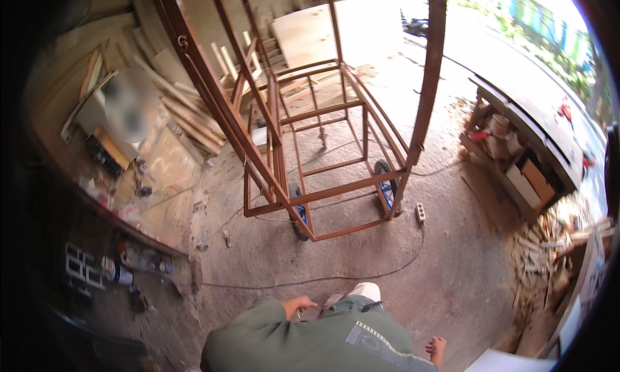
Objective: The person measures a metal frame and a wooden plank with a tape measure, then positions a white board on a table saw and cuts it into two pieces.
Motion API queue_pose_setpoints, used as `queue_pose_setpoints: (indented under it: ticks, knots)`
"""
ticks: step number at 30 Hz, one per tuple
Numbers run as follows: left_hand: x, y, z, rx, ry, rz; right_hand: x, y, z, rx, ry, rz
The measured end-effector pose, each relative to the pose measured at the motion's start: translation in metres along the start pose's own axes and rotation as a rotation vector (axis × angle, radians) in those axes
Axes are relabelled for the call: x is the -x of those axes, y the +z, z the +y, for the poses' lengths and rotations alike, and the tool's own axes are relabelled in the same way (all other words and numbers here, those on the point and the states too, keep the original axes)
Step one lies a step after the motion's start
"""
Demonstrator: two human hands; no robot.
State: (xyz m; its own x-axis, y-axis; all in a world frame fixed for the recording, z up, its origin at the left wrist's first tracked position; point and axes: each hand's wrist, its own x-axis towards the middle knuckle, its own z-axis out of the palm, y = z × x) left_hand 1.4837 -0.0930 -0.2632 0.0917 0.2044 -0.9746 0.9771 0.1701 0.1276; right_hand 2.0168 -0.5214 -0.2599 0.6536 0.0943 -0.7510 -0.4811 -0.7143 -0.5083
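Observation:
My left hand (301, 303) is in front of my green shirt (290, 340), its arm bent. Its fingers are pinched together, and a small pale thing shows beneath them, too small to name. Low on the right, my right hand (437, 346) hangs beside my body, fingers curled, with nothing visible in it. Neither hand touches the tall brown metal frame (349, 192) that stands ahead of me. Two black wheels with blue rims, a left wheel (298, 210) and a right wheel (388, 186), are at its near end.
A dark cable (278, 286) crosses the floor to a white power strip (420, 212). On the right are a wooden workbench (516, 152) and a heap of wood scraps (536, 256). Planks (190, 123) and a pale board (336, 33) lean behind. A paint can (117, 270) stands left.

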Motion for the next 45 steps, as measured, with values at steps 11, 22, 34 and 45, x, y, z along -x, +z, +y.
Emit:
queue_pose_setpoints:
  ticks: [11, 22, 34, 45]
  knots:
    - [-0.083, 0.010, 0.238, 0.184, 0.396, 0.238, -0.099, 0.005, -0.261, 0.202, -0.255, -0.211]
    - [-0.076, -0.152, 0.542, 0.047, 0.659, 0.497, -0.106, -0.048, -0.322, 0.178, -0.140, -0.184]
    - [-0.103, -0.060, 0.572, 0.080, 0.330, 0.302, -0.308, -0.114, -0.331, 0.448, -0.328, -0.332]
    - [-0.058, 0.054, 0.735, 0.579, 0.413, 0.351, -0.243, -0.184, -0.756, -0.228, -0.965, -0.557]
